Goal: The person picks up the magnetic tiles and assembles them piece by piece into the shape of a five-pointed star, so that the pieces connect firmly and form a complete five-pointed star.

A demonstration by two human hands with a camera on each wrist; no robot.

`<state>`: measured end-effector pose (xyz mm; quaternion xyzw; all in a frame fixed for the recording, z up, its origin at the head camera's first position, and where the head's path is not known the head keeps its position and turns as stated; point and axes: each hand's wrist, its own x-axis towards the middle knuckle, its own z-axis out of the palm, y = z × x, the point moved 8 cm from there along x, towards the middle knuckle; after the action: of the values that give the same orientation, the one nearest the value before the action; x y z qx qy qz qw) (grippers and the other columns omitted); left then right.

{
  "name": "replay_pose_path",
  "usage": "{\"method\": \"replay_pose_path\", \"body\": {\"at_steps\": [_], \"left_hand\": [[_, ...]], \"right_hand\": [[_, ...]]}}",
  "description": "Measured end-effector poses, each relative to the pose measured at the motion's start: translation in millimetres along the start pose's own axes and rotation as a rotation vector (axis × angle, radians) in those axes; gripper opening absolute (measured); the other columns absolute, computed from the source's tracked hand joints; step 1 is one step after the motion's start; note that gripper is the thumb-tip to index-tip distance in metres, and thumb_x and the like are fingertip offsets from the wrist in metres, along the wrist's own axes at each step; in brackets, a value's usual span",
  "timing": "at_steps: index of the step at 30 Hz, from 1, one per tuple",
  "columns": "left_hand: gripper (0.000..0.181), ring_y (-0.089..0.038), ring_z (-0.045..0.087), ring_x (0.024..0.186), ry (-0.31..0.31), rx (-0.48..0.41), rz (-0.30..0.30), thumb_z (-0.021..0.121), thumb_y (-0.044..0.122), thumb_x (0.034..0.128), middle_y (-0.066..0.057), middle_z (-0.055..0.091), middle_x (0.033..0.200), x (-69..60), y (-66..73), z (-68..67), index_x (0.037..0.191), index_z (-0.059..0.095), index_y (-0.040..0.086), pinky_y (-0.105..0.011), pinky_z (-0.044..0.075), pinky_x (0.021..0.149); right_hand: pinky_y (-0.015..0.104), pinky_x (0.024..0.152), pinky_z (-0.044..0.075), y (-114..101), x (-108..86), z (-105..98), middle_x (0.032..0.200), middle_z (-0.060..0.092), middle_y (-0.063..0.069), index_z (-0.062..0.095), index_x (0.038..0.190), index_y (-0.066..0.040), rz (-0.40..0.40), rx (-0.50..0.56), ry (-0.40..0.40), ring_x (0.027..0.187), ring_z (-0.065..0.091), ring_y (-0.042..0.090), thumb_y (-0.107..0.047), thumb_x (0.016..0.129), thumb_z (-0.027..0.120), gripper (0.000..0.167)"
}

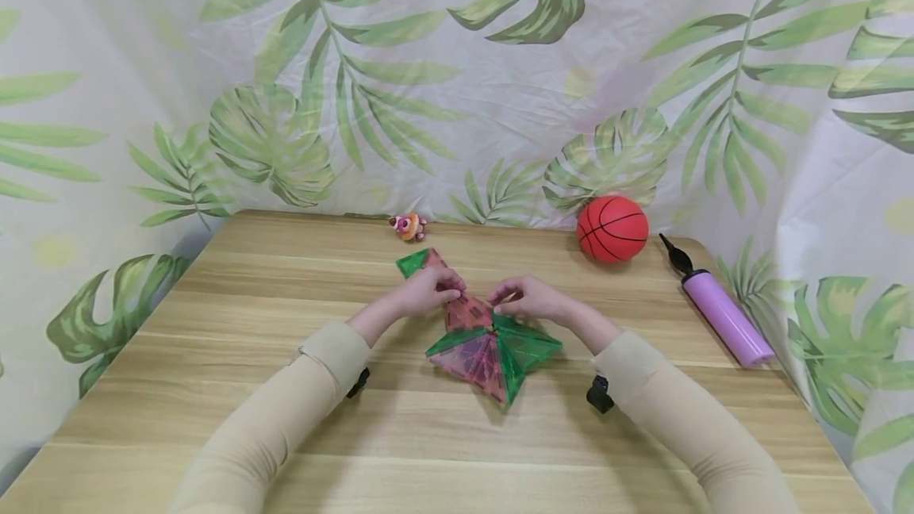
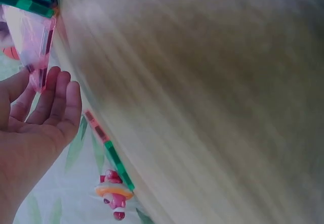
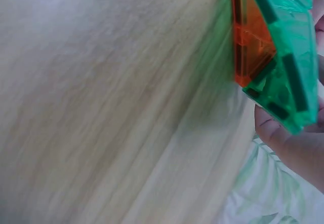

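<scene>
A built piece of translucent magnetic tiles (image 1: 467,359), green, pink and purple with pointed corners, sits mid-table between the hands. My left hand (image 1: 428,292) pinches the tip of a pink triangular tile (image 2: 38,42) that joins this piece, thumb on one face and fingers behind. My right hand (image 1: 531,298) is at the far right side of the piece, its fingers bent. In the right wrist view, the thumb (image 3: 276,130) lies by a green tile (image 3: 298,77), which hides most of the other fingers; whether they grip is unclear. An orange-looking tile (image 3: 250,34) shows beside it.
Beyond my left hand, a green triangular tile (image 1: 412,262) and a pink tile (image 1: 433,258) lie flat. A small pink figurine (image 1: 408,227) stands at the back edge. To the right are a red ball (image 1: 612,229) and a purple hand pump (image 1: 724,316). A leaf-patterned cloth (image 1: 400,101) hangs behind.
</scene>
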<state>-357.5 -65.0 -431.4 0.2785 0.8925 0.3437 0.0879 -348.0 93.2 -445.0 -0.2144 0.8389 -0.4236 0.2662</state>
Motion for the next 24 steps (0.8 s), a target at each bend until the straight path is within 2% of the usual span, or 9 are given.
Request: {"method": "replay_pose_path", "body": {"at_steps": [3, 6, 10, 14, 16, 19, 24], "left_hand": [[0.021, -0.022, 0.062, 0.098, 0.022, 0.01, -0.003, 0.06, 0.014, 0.0928, -0.009, 0.067, 0.104, -1.3, -1.8, -8.4, 0.11, 0.064, 0.003, -0.037, 0.049, 0.087], [0.024, -0.026, 0.06, 0.098, 0.071, 0.002, -0.015, 0.061, 0.012, 0.0919, -0.013, 0.065, 0.105, -2.3, -7.8, -22.6, 0.112, 0.063, 0.0, -0.041, 0.048, 0.087], [0.033, -0.034, 0.055, 0.111, 0.157, -0.004, -0.052, 0.064, 0.009, 0.0892, -0.019, 0.06, 0.116, -2.4, -27.9, -42.8, 0.119, 0.058, -0.004, -0.047, 0.042, 0.097], [0.053, -0.037, 0.041, 0.128, 0.203, 0.051, -0.154, 0.069, 0.015, 0.0865, -0.02, 0.049, 0.135, -4.0, -54.6, -57.5, 0.132, 0.048, -0.002, -0.05, 0.03, 0.108], [0.064, -0.038, 0.035, 0.132, 0.196, 0.101, -0.203, 0.071, 0.022, 0.0853, -0.02, 0.043, 0.141, -4.6, -68.1, -60.6, 0.138, 0.042, 0.0, -0.052, 0.024, 0.11], [0.076, -0.042, 0.029, 0.134, 0.15, 0.161, -0.261, 0.072, 0.033, 0.0833, -0.021, 0.04, 0.142, -6.1, -82.9, -59.3, 0.142, 0.036, 0.001, -0.058, 0.018, 0.109], [0.083, -0.044, 0.026, 0.134, 0.077, 0.246, -0.287, 0.07, 0.045, 0.0813, -0.021, 0.037, 0.145, -6.9, -93.1, -50.1, 0.144, 0.034, 0.004, -0.067, 0.016, 0.104]], "right_hand": [[0.03, 0.068, 0.051, -7, -9.7, -2, 0.11, 0.064, 0.011, 0.062, 0.116, 0.0, -0.052, -0.051, 0.011, 0.081, 0.058, 0.014, -0.017, 0.089, 0.065, 0.033], [0.034, 0.076, 0.051, -16, -21.6, -2, 0.112, 0.064, 0.014, 0.062, 0.116, 0.0, -0.127, -0.126, 0.039, 0.092, 0.059, 0.019, -0.02, 0.089, 0.066, 0.034], [0.039, 0.082, 0.051, -27, -37.4, 5, 0.116, 0.063, 0.016, 0.061, 0.119, 0.0, -0.207, -0.264, 0.124, 0.102, 0.058, 0.029, -0.029, 0.087, 0.068, 0.043], [0.044, 0.091, 0.047, -31, -46.9, 20, 0.121, 0.059, 0.016, 0.056, 0.125, -0.001, -0.17, -0.382, 0.196, 0.112, 0.054, 0.032, -0.042, 0.083, 0.071, 0.061], [0.046, 0.097, 0.043, -31, -49.1, 29, 0.125, 0.056, 0.016, 0.053, 0.128, -0.002, -0.139, -0.439, 0.21, 0.117, 0.051, 0.032, -0.047, 0.08, 0.072, 0.068], [0.048, 0.102, 0.039, -31, -50.8, 37, 0.13, 0.053, 0.015, 0.05, 0.131, -0.005, -0.108, -0.505, 0.213, 0.124, 0.045, 0.033, -0.049, 0.078, 0.072, 0.073], [0.049, 0.103, 0.038, -32, -49.9, 40, 0.13, 0.053, 0.016, 0.05, 0.131, -0.005, -0.137, -0.529, 0.187, 0.123, 0.046, 0.034, -0.043, 0.078, 0.074, 0.069]]}}
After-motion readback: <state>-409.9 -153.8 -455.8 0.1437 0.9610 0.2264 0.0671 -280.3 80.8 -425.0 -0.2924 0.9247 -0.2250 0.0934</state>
